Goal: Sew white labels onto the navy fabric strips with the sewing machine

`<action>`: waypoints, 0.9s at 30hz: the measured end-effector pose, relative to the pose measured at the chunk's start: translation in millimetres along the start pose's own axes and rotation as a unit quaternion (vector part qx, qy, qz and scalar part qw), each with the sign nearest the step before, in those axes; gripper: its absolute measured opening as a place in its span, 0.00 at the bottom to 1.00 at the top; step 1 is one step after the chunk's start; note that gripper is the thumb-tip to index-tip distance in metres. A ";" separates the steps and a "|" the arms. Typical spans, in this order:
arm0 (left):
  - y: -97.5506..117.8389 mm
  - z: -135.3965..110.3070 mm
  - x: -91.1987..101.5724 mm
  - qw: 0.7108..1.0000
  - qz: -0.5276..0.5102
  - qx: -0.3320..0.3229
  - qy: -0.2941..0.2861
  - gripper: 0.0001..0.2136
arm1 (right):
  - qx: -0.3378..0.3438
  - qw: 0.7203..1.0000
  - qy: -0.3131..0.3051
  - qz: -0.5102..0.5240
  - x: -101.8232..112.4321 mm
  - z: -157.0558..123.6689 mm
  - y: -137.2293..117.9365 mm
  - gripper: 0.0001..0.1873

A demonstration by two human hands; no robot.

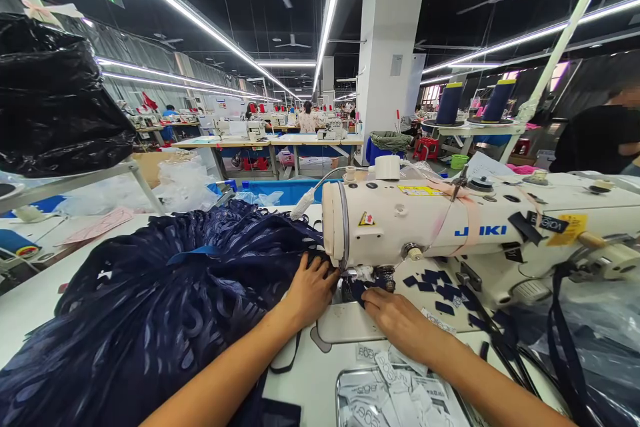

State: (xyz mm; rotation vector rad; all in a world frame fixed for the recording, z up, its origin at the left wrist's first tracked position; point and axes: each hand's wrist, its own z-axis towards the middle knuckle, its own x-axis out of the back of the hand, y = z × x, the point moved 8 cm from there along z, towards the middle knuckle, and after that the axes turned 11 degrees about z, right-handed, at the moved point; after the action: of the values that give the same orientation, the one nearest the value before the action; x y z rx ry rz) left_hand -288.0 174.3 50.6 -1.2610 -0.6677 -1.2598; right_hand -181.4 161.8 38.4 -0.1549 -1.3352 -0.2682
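A white sewing machine [390, 213] marked JUKI stands in front of me, its needle area low at the left end of the head. My left hand [311, 288] lies on the navy fabric just left of the needle area, its fingers a little apart. Close by on the right, my right hand [400, 323] has thumb and fingers closed on a small piece of navy fabric [357, 289] by the presser foot. The needle tip itself is hard to make out. A large heap of navy garments [165, 300] with wavy trim spreads across the left side.
A metal tray [340, 390] of printed white labels [385, 397] sits in front. Small navy fabric pieces [444, 290] are scattered on the machine bed. Dark straps [560, 333] hang at right. Thread cones [449, 105] stand behind; a black plastic bag [55, 100] is upper left.
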 end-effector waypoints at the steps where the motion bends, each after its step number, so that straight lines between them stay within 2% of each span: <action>1: 0.3 0.1 0.1 1.000 0.000 -0.001 0.000 0.13 | 0.004 1.000 -0.003 -0.003 1.7 1.2 -3.4 0.13; 10: 1.0 2.4 -0.4 1.000 0.006 -0.003 -0.002 0.14 | -0.022 0.998 -0.059 -0.025 9.5 8.9 -12.9 0.16; 18: 0.8 4.4 -0.2 1.000 0.015 -0.005 0.012 0.12 | -0.038 0.998 -0.043 -0.030 -0.1 11.3 -13.0 0.13; 27: -1.5 13.7 -6.2 0.999 0.010 0.000 0.050 0.11 | -0.066 0.996 -0.053 -0.034 -5.8 16.3 -14.5 0.16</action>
State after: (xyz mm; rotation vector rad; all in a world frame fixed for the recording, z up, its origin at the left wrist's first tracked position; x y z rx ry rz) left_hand -287.6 189.4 48.9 -1.1940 -0.5811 -1.2982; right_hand -202.0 152.7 35.9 -0.2382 -1.4305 -0.4117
